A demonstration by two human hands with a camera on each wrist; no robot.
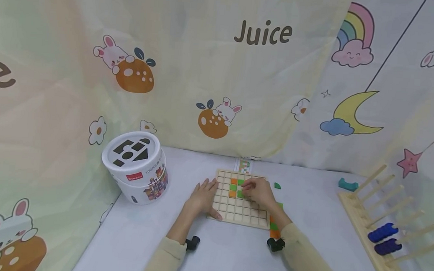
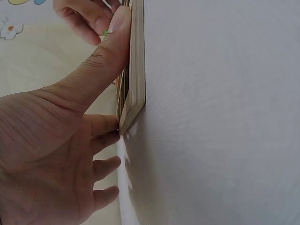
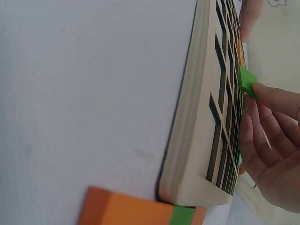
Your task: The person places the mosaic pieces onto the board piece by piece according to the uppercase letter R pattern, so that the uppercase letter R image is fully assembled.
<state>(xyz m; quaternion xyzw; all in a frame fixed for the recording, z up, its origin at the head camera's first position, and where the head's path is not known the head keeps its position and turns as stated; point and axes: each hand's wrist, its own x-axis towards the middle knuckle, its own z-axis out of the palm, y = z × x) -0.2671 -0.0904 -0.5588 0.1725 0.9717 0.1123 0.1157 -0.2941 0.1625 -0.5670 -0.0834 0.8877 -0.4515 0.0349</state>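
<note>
A wooden grid board (image 1: 230, 214) lies on the white cloth, with several orange tiles (image 1: 234, 181) and green tiles (image 1: 233, 188) in its upper cells. My left hand (image 1: 202, 196) rests along the board's left side with fingers spread and straight. In the left wrist view its thumb (image 2: 96, 63) lies against the board's edge, and a fingertip touches the corner. Over the upper middle of the grid, my right hand (image 1: 260, 192) pinches a green tile (image 3: 247, 80) between thumb and finger. That tile is tilted at the grid surface; whether it sits in a cell I cannot tell.
Orange and green pieces (image 1: 275, 232) lie along the board's right side, and a green piece (image 1: 277, 185) lies beyond. A patterned card (image 1: 244, 166) is behind the board. A white bucket (image 1: 132, 163) stands left. At right is a pegged wooden rack (image 1: 369, 234) near a teal piece (image 1: 348, 185).
</note>
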